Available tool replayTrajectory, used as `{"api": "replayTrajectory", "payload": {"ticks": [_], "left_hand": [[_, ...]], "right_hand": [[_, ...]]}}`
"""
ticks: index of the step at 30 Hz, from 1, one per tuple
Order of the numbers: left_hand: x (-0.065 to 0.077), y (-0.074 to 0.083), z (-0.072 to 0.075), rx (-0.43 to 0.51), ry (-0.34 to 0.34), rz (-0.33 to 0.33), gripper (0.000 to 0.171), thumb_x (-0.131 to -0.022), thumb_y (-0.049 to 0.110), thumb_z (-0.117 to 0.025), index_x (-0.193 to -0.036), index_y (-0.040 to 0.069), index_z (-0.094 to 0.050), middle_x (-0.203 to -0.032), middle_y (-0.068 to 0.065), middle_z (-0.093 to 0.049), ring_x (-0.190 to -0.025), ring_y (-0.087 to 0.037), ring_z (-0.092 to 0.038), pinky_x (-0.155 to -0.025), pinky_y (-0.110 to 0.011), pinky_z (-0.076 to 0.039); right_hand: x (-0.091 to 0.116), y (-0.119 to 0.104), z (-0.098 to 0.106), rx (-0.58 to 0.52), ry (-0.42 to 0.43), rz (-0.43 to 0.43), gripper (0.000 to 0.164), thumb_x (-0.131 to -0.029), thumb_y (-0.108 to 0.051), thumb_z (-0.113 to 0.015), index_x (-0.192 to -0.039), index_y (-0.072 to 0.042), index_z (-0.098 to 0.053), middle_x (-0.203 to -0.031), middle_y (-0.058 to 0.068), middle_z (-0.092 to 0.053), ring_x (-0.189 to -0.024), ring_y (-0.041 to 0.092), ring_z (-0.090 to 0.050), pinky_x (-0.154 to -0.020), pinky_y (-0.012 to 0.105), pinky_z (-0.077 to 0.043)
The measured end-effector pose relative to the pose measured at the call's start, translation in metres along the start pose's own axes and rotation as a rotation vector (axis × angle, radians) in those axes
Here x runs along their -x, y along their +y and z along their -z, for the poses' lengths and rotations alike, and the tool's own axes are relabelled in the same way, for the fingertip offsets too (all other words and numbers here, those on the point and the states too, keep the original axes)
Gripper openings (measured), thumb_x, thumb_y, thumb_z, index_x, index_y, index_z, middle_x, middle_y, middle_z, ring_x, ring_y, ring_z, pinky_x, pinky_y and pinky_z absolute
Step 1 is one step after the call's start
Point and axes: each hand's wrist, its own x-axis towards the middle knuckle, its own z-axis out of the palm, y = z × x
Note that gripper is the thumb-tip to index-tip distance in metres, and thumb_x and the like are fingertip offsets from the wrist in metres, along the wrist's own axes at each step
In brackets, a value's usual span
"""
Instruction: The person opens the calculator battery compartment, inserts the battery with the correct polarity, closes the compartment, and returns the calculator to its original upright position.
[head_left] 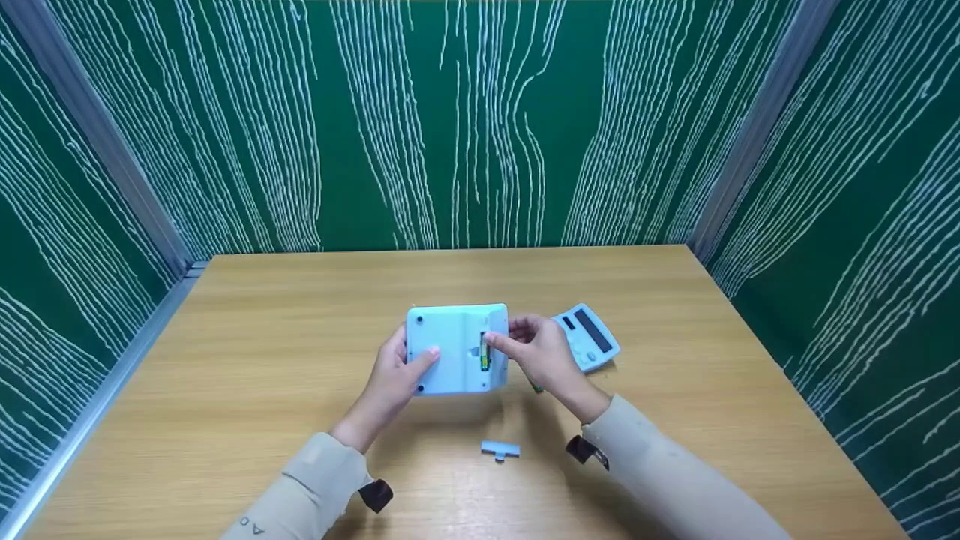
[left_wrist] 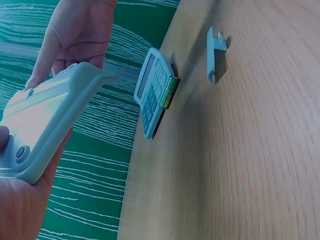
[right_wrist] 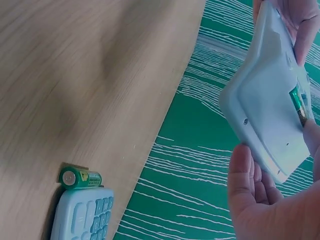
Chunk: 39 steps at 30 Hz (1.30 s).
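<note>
A light-blue calculator [head_left: 442, 349] is held above the table with its back towards me. My left hand [head_left: 391, 371] grips its left side, thumb across the back. In the slot near its right edge sits a green battery [head_left: 484, 360], which also shows in the right wrist view [right_wrist: 298, 105]. My right hand [head_left: 551, 356] holds that right edge, its thumb on the upper end of the battery and its fingers behind the case. Below on the table lies a small blue battery cover [head_left: 500, 448] with a tab.
A second light-blue calculator [head_left: 592, 337] lies face up on the wooden table [head_left: 300, 315], behind my right hand. Right beside it is a loose green battery [right_wrist: 82, 178]. Green walls [head_left: 375, 150] with white lines enclose the back and sides.
</note>
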Motion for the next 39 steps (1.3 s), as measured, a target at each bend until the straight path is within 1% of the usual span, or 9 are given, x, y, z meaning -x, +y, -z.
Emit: {"api": "replayTrajectory", "payload": {"ticks": [3, 10, 14, 18, 24, 28, 32, 36, 39], "left_hand": [[-0.001, 0.000, 0.000, 0.010, -0.001, 0.000, 0.060, -0.111, 0.015, -0.060, -0.165, 0.006, -0.036, -0.149, -0.021, -0.063, -0.129, -0.035, -0.069, -0.106, -0.056, -0.061], [-0.001, -0.001, 0.001, 0.012, -0.008, 0.013, 0.061, -0.112, 0.017, -0.060, -0.166, 0.009, -0.035, -0.151, -0.019, -0.063, -0.133, -0.035, -0.068, -0.108, -0.055, -0.059], [-0.001, -0.001, 0.001, 0.006, -0.011, 0.008, 0.060, -0.112, 0.018, -0.061, -0.166, 0.008, -0.036, -0.152, -0.020, -0.062, -0.134, -0.037, -0.067, -0.109, -0.056, -0.059], [-0.001, -0.001, 0.002, 0.001, -0.012, 0.003, 0.060, -0.111, 0.017, -0.061, -0.166, 0.008, -0.037, -0.152, -0.021, -0.062, -0.134, -0.038, -0.067, -0.109, -0.055, -0.059], [-0.001, 0.001, 0.003, 0.006, 0.002, 0.009, 0.058, -0.112, 0.017, -0.061, -0.165, 0.009, -0.039, -0.150, -0.020, -0.063, -0.133, -0.037, -0.068, -0.108, -0.055, -0.060], [-0.003, 0.001, 0.004, 0.027, 0.010, 0.012, 0.056, -0.111, 0.016, -0.061, -0.163, 0.009, -0.041, -0.149, -0.018, -0.064, -0.131, -0.035, -0.069, -0.107, -0.055, -0.060], [-0.004, 0.001, 0.006, 0.050, 0.012, 0.008, 0.056, -0.111, 0.015, -0.061, -0.163, 0.010, -0.040, -0.151, -0.018, -0.062, -0.133, -0.036, -0.067, -0.109, -0.058, -0.058], [-0.005, 0.000, 0.009, 0.053, 0.013, 0.014, 0.058, -0.112, 0.018, -0.061, -0.165, 0.012, -0.039, -0.155, -0.016, -0.059, -0.138, -0.037, -0.065, -0.112, -0.060, -0.056], [-0.006, -0.001, 0.011, 0.047, 0.018, 0.019, 0.058, -0.112, 0.018, -0.062, -0.165, 0.012, -0.039, -0.155, -0.016, -0.059, -0.138, -0.037, -0.065, -0.112, -0.059, -0.056]], "right_hand": [[0.001, 0.000, -0.001, 0.011, 0.008, 0.019, 0.038, -0.097, -0.026, -0.085, -0.121, 0.000, -0.074, -0.106, 0.013, -0.072, -0.097, 0.022, -0.065, -0.082, 0.027, -0.058], [0.000, 0.002, -0.001, 0.006, 0.011, 0.003, 0.036, -0.096, -0.027, -0.086, -0.121, -0.004, -0.075, -0.106, 0.010, -0.072, -0.097, 0.022, -0.066, -0.085, 0.030, -0.058], [0.000, 0.004, -0.001, 0.004, 0.008, 0.016, 0.036, -0.096, -0.028, -0.086, -0.122, -0.005, -0.076, -0.107, 0.010, -0.073, -0.097, 0.022, -0.067, -0.085, 0.030, -0.059], [0.000, 0.005, 0.000, 0.008, 0.003, 0.019, 0.037, -0.097, -0.029, -0.085, -0.125, -0.007, -0.076, -0.111, 0.009, -0.074, -0.100, 0.021, -0.068, -0.089, 0.031, -0.060], [0.000, 0.005, 0.002, 0.018, -0.011, 0.024, 0.044, -0.095, -0.026, -0.087, -0.132, -0.006, -0.073, -0.114, 0.010, -0.074, -0.104, 0.022, -0.068, -0.094, 0.033, -0.061], [0.000, 0.008, 0.004, 0.024, -0.008, 0.037, 0.047, -0.093, -0.024, -0.088, -0.132, -0.003, -0.073, -0.111, 0.010, -0.074, -0.101, 0.022, -0.069, -0.091, 0.031, -0.061], [0.001, 0.011, 0.005, 0.035, -0.018, 0.055, 0.047, -0.093, -0.023, -0.088, -0.131, 0.000, -0.072, -0.108, 0.011, -0.075, -0.099, 0.021, -0.069, -0.087, 0.028, -0.061], [0.002, 0.013, 0.005, 0.046, -0.035, 0.048, 0.045, -0.093, -0.022, -0.088, -0.130, -0.001, -0.073, -0.108, 0.010, -0.075, -0.098, 0.020, -0.069, -0.088, 0.028, -0.061], [0.004, 0.014, 0.005, 0.049, -0.048, 0.040, 0.044, -0.093, -0.021, -0.089, -0.128, -0.001, -0.073, -0.109, 0.013, -0.075, -0.098, 0.020, -0.068, -0.088, 0.028, -0.060]]}}
